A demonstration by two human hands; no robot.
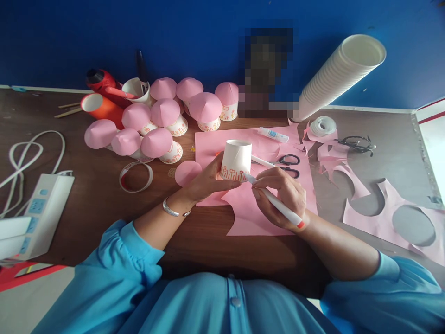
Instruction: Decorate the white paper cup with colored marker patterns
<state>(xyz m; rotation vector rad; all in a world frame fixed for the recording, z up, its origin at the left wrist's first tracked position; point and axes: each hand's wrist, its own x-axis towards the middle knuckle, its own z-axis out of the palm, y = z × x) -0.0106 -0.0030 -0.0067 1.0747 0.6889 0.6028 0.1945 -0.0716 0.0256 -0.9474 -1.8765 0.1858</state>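
Note:
Upside down in my left hand point(206, 178) is a white paper cup point(238, 155), its fingers wrapped round the far left side and thumb along the lower edge. Red-orange grass and flower drawings run round the cup's lower band. My right hand point(281, 197) grips a white marker pen point(283, 208) with a red end, and its tip is at the drawn band on the cup. Beneath both hands lies a pink paper sheet point(257, 218). A pink paper disc point(187, 173) lies by my left wrist. Black-handled scissors point(289, 160) and a glue tube point(273, 135) rest on the pink paper.
Several decorated cups with pink cone roofs point(165, 112) stand at the back left, near a red glue gun point(104, 82) and an orange cup point(100, 109). A tall stack of paper cups point(337, 76) leans back right. Cut pink scraps point(389, 208) lie right; a power strip point(48, 208) sits left.

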